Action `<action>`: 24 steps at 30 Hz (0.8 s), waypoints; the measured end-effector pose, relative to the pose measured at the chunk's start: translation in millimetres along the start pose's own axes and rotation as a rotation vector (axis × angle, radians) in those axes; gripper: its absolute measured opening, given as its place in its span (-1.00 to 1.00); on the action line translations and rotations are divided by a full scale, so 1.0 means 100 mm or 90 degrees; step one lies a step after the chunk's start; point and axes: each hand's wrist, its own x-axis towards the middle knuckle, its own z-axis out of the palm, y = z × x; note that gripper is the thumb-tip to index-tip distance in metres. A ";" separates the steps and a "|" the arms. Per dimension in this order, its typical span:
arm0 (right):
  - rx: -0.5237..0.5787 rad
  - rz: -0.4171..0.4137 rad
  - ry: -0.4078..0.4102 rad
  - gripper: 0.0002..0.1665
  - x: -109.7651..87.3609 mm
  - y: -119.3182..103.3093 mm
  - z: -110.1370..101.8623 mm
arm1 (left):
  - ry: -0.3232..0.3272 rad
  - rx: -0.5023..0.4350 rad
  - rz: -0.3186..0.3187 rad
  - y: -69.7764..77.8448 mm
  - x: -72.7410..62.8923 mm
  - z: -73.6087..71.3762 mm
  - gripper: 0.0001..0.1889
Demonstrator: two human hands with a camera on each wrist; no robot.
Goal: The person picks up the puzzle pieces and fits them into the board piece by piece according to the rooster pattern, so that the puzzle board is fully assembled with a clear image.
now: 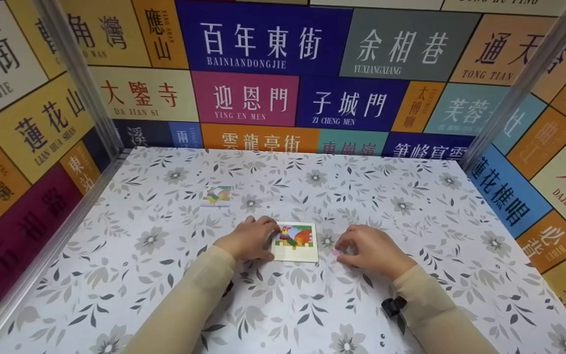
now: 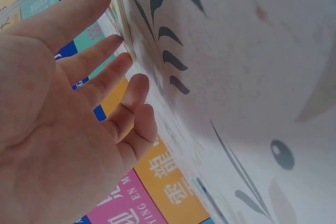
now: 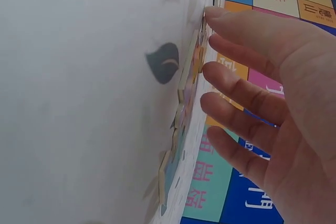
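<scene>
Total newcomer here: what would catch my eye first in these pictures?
Probably the back wall, covered in bold coloured blocks with large lettering. Next comes the small board with a bright picture on the flowered tabletop, between two hands, the left fingers touching its left edge. A small pink piece shows at the right hand's fingertips.

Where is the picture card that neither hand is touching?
In the head view, the picture card lies on the flowered tabletop, left of centre, beyond the left hand and up and left of the white-edged picture board.
</scene>
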 end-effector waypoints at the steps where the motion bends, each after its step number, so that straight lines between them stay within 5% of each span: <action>1: -0.002 0.001 0.000 -0.77 0.00 0.00 0.00 | 0.000 0.000 -0.002 0.00 0.00 0.00 -0.32; 11: 0.009 0.030 0.003 -0.82 -0.02 0.00 -0.02 | -0.017 0.003 -0.010 0.00 0.03 0.00 -0.31; 24: 0.006 0.000 0.017 -0.84 0.01 -0.03 0.00 | -0.014 -0.001 -0.017 0.01 0.02 0.00 -0.30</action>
